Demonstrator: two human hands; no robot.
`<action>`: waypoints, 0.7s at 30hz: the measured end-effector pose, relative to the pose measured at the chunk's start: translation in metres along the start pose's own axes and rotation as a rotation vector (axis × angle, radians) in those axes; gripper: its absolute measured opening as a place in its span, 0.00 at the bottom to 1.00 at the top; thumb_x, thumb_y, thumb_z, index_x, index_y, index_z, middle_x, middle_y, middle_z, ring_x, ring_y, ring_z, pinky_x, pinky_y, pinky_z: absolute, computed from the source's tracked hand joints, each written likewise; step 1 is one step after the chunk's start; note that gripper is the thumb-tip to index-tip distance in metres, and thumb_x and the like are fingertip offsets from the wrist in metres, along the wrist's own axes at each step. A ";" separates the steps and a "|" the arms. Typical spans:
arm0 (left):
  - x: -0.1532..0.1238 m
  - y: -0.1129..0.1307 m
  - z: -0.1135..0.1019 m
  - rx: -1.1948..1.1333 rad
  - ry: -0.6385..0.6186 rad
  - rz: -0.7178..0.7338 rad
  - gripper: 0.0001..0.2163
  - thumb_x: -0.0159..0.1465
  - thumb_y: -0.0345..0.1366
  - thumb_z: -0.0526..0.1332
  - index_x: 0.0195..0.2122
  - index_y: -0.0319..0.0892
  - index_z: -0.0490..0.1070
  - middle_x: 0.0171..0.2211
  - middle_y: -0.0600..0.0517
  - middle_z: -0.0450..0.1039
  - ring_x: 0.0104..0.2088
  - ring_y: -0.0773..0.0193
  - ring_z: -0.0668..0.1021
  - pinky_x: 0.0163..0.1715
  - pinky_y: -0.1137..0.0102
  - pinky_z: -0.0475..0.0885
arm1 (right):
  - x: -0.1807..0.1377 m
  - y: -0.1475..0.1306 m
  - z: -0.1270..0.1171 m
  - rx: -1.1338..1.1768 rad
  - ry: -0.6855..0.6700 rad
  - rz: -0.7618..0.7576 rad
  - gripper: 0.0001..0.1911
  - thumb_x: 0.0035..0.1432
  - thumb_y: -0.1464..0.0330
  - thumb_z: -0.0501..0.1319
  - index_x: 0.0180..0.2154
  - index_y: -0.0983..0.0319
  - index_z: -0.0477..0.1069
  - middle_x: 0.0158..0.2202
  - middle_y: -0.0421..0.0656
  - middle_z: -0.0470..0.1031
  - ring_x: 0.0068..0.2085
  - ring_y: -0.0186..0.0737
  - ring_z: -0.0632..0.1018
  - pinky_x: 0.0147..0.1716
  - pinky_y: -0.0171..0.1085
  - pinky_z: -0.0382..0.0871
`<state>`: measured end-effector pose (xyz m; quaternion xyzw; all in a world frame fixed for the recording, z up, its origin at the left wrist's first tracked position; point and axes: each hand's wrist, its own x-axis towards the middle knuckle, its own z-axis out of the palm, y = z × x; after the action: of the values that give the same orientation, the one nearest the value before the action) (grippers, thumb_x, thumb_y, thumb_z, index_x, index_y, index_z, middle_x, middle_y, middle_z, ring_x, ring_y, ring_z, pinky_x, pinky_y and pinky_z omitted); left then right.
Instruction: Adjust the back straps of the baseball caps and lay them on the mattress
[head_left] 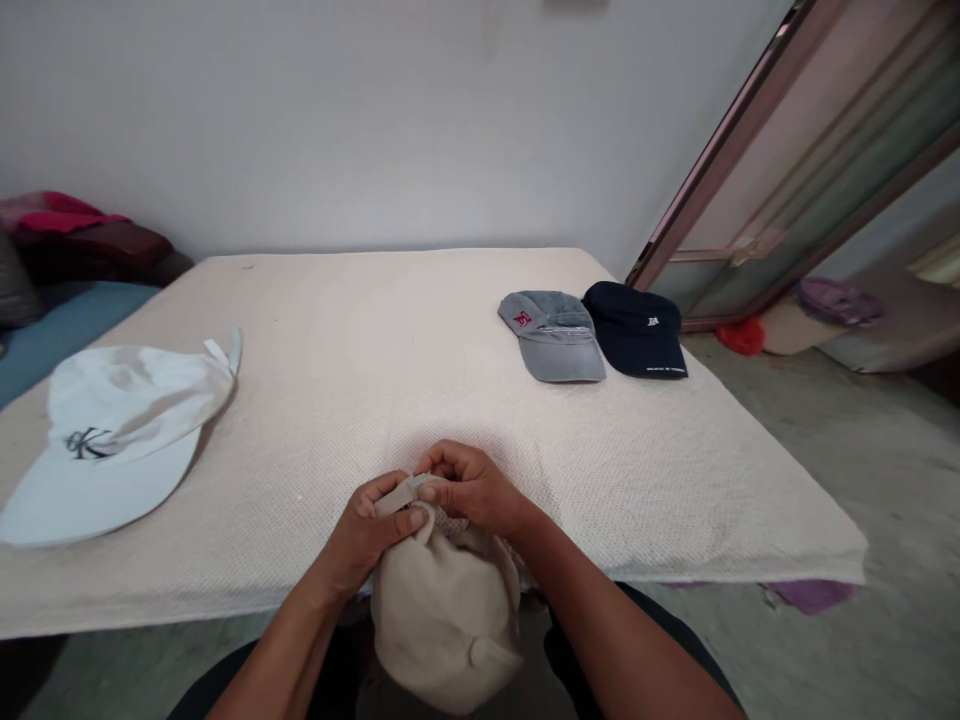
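A beige cap (442,610) hangs over the near edge of the mattress, crown toward me. My left hand (371,535) pinches its back strap from the left, fingers closed on the fabric. My right hand (472,485) grips the same strap area from the right, fingers curled tight. Both hands meet at the top of the cap, just above the mattress edge. What lies under the fingers is hidden.
A cream mattress (390,350) fills the middle. A white cap (112,440) lies at its left, a grey cap (553,335) and a dark navy cap (637,328) at the far right. Red and blue bedding (67,250) sits far left; a leaning door frame (787,170) stands right.
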<state>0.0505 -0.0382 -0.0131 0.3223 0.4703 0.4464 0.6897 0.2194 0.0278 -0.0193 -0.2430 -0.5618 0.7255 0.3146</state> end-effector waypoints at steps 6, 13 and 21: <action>-0.001 0.002 0.005 -0.102 0.020 -0.005 0.11 0.54 0.35 0.67 0.38 0.39 0.75 0.28 0.51 0.75 0.27 0.65 0.75 0.30 0.72 0.68 | 0.000 -0.003 -0.002 0.028 -0.096 0.014 0.14 0.53 0.62 0.63 0.41 0.60 0.69 0.23 0.33 0.61 0.21 0.26 0.59 0.20 0.28 0.53; 0.004 0.002 0.012 -0.137 0.111 0.025 0.08 0.56 0.38 0.64 0.28 0.37 0.75 0.23 0.52 0.73 0.22 0.67 0.73 0.25 0.73 0.67 | 0.000 -0.001 -0.001 -0.002 -0.041 0.013 0.13 0.53 0.62 0.63 0.40 0.61 0.70 0.28 0.37 0.65 0.25 0.28 0.64 0.25 0.29 0.58; 0.003 0.024 0.003 -0.584 0.149 -0.300 0.13 0.56 0.43 0.61 0.28 0.38 0.76 0.23 0.47 0.77 0.28 0.55 0.79 0.32 0.63 0.74 | -0.005 -0.009 -0.009 -0.071 -0.099 0.138 0.14 0.54 0.60 0.62 0.39 0.63 0.73 0.34 0.42 0.71 0.34 0.34 0.71 0.35 0.34 0.64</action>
<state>0.0464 -0.0263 0.0083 0.0048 0.4139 0.4779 0.7748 0.2309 0.0317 -0.0132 -0.2558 -0.5840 0.7362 0.2267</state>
